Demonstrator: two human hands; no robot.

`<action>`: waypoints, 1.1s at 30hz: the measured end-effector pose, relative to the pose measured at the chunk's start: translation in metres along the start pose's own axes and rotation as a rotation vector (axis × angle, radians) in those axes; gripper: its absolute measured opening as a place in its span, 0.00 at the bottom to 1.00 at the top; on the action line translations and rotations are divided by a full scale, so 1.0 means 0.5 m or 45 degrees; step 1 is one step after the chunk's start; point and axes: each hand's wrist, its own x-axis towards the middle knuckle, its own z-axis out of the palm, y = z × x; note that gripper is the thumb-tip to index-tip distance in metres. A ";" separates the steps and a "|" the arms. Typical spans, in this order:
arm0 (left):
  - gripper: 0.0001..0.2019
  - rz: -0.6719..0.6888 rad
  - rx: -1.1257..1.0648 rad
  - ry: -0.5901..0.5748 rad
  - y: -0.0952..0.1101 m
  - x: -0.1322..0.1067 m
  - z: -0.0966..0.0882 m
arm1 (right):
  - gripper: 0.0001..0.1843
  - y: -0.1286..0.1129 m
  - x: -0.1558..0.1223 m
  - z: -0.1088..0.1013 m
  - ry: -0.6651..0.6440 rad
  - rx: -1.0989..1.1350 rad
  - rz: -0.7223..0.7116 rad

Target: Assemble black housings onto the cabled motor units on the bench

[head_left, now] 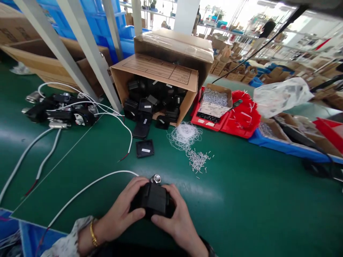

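Both hands grip one black plastic housing (152, 198) low on the green table (241, 200). My left hand (120, 212) wraps its left side, thumb pressed on the front face. My right hand (178, 219) clasps the right side, fingers curled over it. A silver metal fitting (155, 178) sticks out of the housing's far edge, and a white cable (88, 187) runs from it to the left. Beyond the hands lie a single black square part (145, 148), a heap of small white pins (197, 159) and a tangle of thin white wire (184, 135).
A cardboard box (160, 69) tipped on its side spills black parts. Finished black units with white cables (60, 110) lie at left. Red trays (235, 121) and a blue tray (289, 148) hold small parts at right. Grey metal struts (88, 53) rise at upper left.
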 end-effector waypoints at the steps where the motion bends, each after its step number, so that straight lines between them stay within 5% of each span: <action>1: 0.25 0.010 0.009 0.011 -0.001 0.003 0.002 | 0.22 0.004 -0.001 0.000 0.002 0.021 0.005; 7: 0.25 0.052 0.044 0.057 -0.012 0.011 0.011 | 0.25 0.022 0.000 0.010 0.047 0.146 -0.043; 11: 0.25 0.006 0.155 0.179 -0.018 -0.003 0.008 | 0.23 0.008 0.007 0.002 0.072 -0.037 -0.167; 13: 0.28 -0.095 0.123 0.196 -0.018 -0.005 0.006 | 0.23 -0.001 0.009 -0.014 0.101 -0.281 -0.325; 17: 0.33 -0.307 -0.132 -0.031 -0.010 0.025 0.019 | 0.24 0.003 0.013 -0.064 0.043 -0.963 -0.915; 20: 0.35 -0.268 -0.109 -0.088 -0.006 0.059 0.044 | 0.21 0.027 0.010 -0.094 -0.001 -1.349 -1.256; 22: 0.37 -0.225 -0.017 -0.096 -0.011 0.070 0.063 | 0.18 0.045 -0.003 -0.106 0.017 -1.485 -1.306; 27: 0.30 -0.028 0.166 -0.133 -0.026 0.053 0.097 | 0.18 0.078 -0.070 -0.146 -0.043 -1.457 -0.937; 33: 0.29 0.060 0.192 -0.287 0.006 0.088 0.143 | 0.10 0.112 -0.036 -0.278 0.569 -0.877 -0.094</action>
